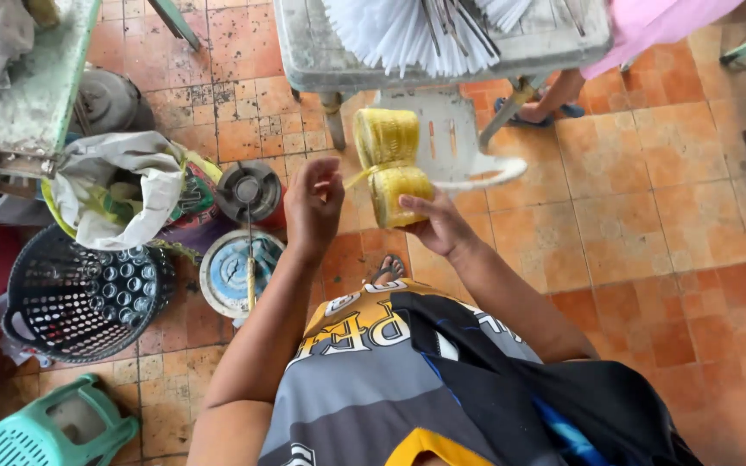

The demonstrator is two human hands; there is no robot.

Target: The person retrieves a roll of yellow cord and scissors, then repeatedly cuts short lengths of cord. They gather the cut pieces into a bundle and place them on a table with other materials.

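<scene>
Binding in progress: right hand (439, 226) grips the yellow bundle (393, 164) held up over the floor, below the tabletop (304, 52). Left hand (312, 203) pinches the yellow tie (357, 179) at its waist. Bundle looks cinched midway; knot probably not finished.

Orange tiled floor (649, 198), stained: black basket (79, 298), round tins (239, 272), green stool (53, 427) stand on it; grey desk (321, 52) carries white bristles (407, 34).
</scene>
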